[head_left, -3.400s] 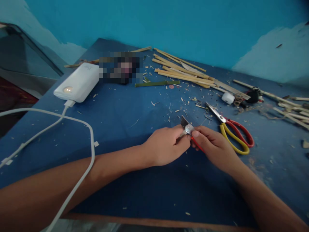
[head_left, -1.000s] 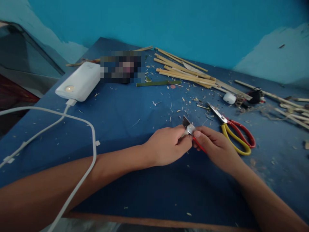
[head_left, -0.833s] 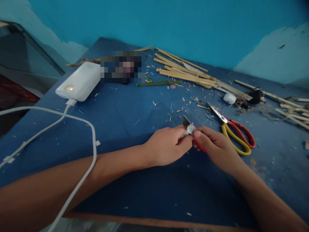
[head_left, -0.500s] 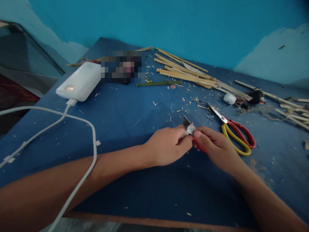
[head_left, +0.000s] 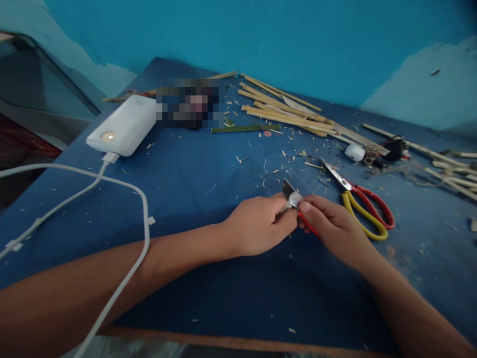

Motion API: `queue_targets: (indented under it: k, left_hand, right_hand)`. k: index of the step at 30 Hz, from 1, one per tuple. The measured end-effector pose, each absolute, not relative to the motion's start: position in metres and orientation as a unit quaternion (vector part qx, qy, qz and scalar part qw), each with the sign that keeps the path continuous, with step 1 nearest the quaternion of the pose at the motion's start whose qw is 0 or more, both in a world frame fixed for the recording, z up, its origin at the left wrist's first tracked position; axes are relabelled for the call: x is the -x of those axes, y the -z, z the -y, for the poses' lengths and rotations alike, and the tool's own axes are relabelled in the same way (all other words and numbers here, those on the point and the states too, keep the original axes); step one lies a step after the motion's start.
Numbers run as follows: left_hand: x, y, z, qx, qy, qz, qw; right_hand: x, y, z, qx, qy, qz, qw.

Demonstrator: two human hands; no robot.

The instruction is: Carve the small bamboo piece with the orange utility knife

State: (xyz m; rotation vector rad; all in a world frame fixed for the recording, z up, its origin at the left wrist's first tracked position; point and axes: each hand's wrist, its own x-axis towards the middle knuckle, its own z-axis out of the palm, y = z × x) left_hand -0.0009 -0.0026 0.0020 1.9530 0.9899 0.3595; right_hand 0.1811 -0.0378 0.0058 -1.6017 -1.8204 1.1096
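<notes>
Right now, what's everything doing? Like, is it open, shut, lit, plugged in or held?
Red-handled blade: held in right fingers, edge exposed
Left fingers: curled, contents mostly hidden
Scissors: blades apparently shut
Power bank: display lit
White cable: plugged into power bank
White case: apparently shut
Green strip: lying flat

Craft workspace: blue table [head_left: 179, 174] against patchily painted wall [head_left: 261, 35], cut sticks [head_left: 286, 115], shavings [head_left: 302, 153], scissors [head_left: 348, 186].

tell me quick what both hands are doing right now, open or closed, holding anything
Left hand: closed on a thin pale piece, mostly hidden.
Right hand: closed, holding the red-handled bladed tool.
</notes>
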Motion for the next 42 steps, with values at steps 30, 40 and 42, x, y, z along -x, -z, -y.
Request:
queue_targets:
  k: [30, 40, 42]
  left_hand:
    - [-0.0001, -0.0051, 0.0033, -0.792, -0.137, -0.405, 0.437]
    - [0.0000, -0.0017, 0.0027, -0.792, -0.153, -0.396, 0.439]
    - [0.0005, -0.0017, 0.0023, -0.792, -0.153, -0.394, 0.440]
  right_hand:
    - [-0.1808, -0.0051, 0.0380, 0.587, -0.399, 0.666, 0.229]
    - [-0.1824, -0.0032, 0.0372, 0.587, -0.393, 0.669, 0.233]
    - [-0.1820, -0.0036, 0.0377, 0.588, -0.396, 0.666, 0.233]
